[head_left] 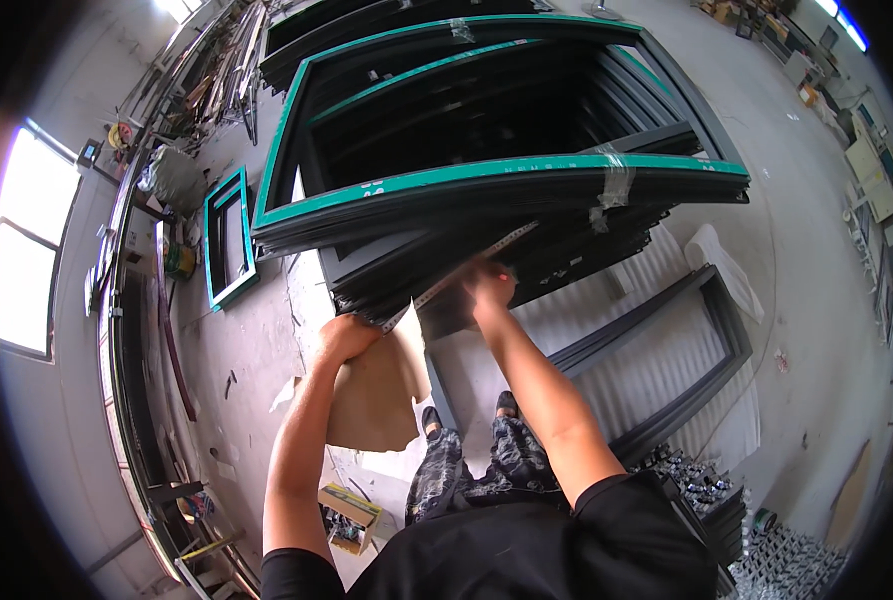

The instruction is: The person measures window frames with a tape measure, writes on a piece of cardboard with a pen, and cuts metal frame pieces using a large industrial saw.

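Note:
A pale, narrow strip with regular dark marks, much like a measuring tape, slants across the side of a stack of dark frames. At its lower end my left hand is closed, with the fingertips partly hidden. Brown cardboard with a torn edge hangs just below that hand. Farther right, my right hand is blurred and curled beside the strip, against the stack. A small red spot shows at its fingers, but what they hold is unclear. Above both hands lies a large frame with green film, topping the stack.
At left, a small green-edged frame lies near the wall. Dark frames rest on white ribbed sheeting at right. An open box stands by my left forearm; metal parts are piled at lower right.

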Demonstrator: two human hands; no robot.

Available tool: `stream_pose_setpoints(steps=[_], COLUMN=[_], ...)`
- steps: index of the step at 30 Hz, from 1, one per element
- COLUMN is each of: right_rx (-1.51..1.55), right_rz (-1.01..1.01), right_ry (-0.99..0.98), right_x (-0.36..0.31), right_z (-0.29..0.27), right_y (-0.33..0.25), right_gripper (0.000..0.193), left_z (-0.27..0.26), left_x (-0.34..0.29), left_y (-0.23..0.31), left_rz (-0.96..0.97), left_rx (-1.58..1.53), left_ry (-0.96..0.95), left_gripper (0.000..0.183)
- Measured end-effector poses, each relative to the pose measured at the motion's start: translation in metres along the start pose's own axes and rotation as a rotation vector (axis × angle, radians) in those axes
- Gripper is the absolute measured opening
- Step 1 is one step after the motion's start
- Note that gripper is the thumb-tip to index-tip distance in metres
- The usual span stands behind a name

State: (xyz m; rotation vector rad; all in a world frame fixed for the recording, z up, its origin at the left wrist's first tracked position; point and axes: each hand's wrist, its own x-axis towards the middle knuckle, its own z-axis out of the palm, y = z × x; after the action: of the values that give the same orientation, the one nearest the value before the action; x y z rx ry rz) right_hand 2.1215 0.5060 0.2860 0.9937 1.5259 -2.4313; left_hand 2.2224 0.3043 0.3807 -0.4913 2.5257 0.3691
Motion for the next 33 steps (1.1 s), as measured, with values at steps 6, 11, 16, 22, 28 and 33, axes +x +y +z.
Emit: stream_pose_setpoints(steps=[6, 11, 16, 22, 28, 33], right_rx=[0.111, 0.077, 0.006, 0.197, 0.061, -0.209], right_rz=[0.038, 0.043, 0.124, -0.066, -0.289, -0.384], right_ry=[-0.005, -0.019, -0.101, -0.128, -0.299, -0.347], right_x=[0.002, 0.008, -0.006, 0.005, -0.013, -0.043], right_z=[0.003, 0.003, 0.011, 0.005, -0.039, -0.078], right_y=[0.007, 0.005, 0.001, 0.023, 0.021, 0.006], right_gripper=[0.020, 0.019, 0.021, 0.018, 0.014, 0.013], left_z=[0.003, 0.019, 0.041, 0.056, 0.078, 0.100], left_x=[0.000, 0.007, 0.031, 0.026, 0.000, -0.013], left_y=[0.003, 0.005, -0.015, -0.015, 0.008, 0.031], left_rz=[-0.055, -0.060, -0.128, 0.045, 0.178, 0.218], left_rx=[0.097, 0.111, 0.085, -0.205, -0.569, -0.842], left_ry=[0.083, 0.203, 0.310, 0.428, 0.262, 0.192], left_gripper=[0.038, 0.035, 0.028, 0.026, 0.030, 0.019])
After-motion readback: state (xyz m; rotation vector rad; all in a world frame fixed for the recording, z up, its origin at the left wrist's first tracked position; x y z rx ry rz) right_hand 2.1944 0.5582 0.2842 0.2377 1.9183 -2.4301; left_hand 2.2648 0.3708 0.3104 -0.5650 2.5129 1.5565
